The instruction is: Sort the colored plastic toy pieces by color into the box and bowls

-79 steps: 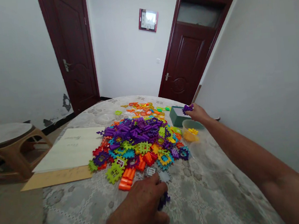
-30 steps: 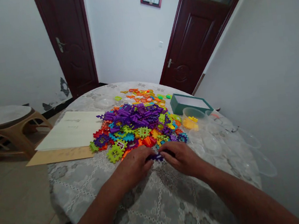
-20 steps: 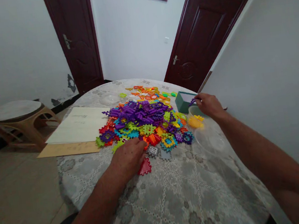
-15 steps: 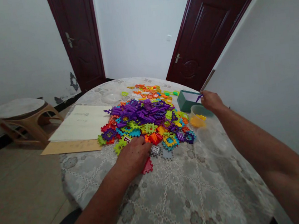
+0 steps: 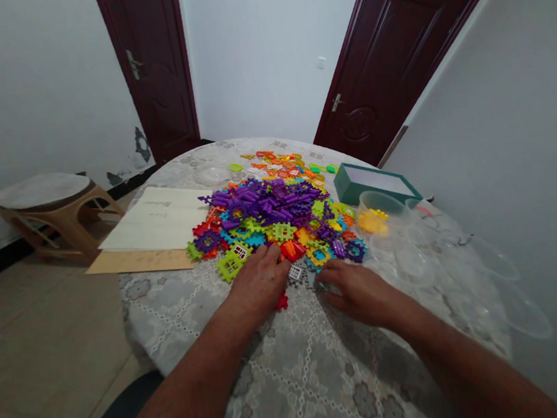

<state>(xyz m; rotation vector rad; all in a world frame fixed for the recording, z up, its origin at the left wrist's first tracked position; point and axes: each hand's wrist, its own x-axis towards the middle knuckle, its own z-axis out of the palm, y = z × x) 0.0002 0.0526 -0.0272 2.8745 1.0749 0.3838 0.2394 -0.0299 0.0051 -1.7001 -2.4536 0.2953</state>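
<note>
A heap of colourful plastic building pieces lies on the table, with purple pieces point(image 5: 277, 199) on top. My left hand point(image 5: 261, 278) rests at the near edge of the heap, its fingers curled together and their tips hidden. A red piece point(image 5: 281, 300) shows beneath it, and a white window piece point(image 5: 296, 273) lies just right of its fingers. My right hand point(image 5: 361, 290) is low over the table, with thumb and fingers apart beside a flat grey piece point(image 5: 311, 279). Whether it touches that piece is hard to see.
Behind the right hand stand a green box point(image 5: 352, 194) and a clear tub point(image 5: 383, 202) holding yellow pieces. Clear plastic containers point(image 5: 415, 264) spread along the right side. Paper sheets point(image 5: 154, 220) lie at left; a stool point(image 5: 45, 188) stands beyond them on the floor.
My right hand has come from the green box, where it held a purple piece, to the near edge of the heap. My left hand stays about where it was. The view has shifted slightly.
</note>
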